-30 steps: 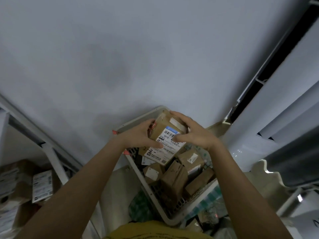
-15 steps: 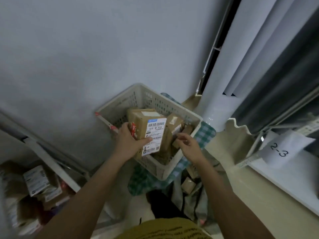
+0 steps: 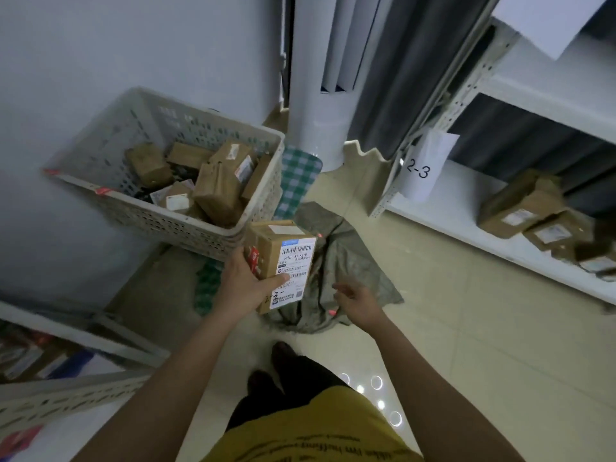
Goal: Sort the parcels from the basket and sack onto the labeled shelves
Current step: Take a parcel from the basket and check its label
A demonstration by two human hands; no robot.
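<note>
At centre, above the pale tiled floor, the left hand grips a small brown parcel, thumb curled across the white shipping label on its upper face, fingers hidden beneath. The parcel is held upright, its label facing the camera (a barcode and a handwritten mark near the lower edge are visible, though the mark is not clearly legible). The right hand hovers just right of the parcel, apart from it, fingers loosely spread and holding nothing.

Far left, a white perforated basket stands against the wall; it contains several brown parcels lying at mixed angles, some with white labels. The basket's near right corner lies just beyond the held parcel. A green checked cloth shows at the basket's right side and again below it. Directly under the hands, a grey-green sack lies crumpled and flat on the floor.

At right, a white metal shelf carries a paper tag reading "2-3", fixed to its upright post. On its lowest board, at the far right, lie a few brown labelled parcels. At near left, another shelf is partly visible, with blurred boxes on it.

The person's yellow shirt, dark trousers and shoes appear at the bottom edge.
</note>
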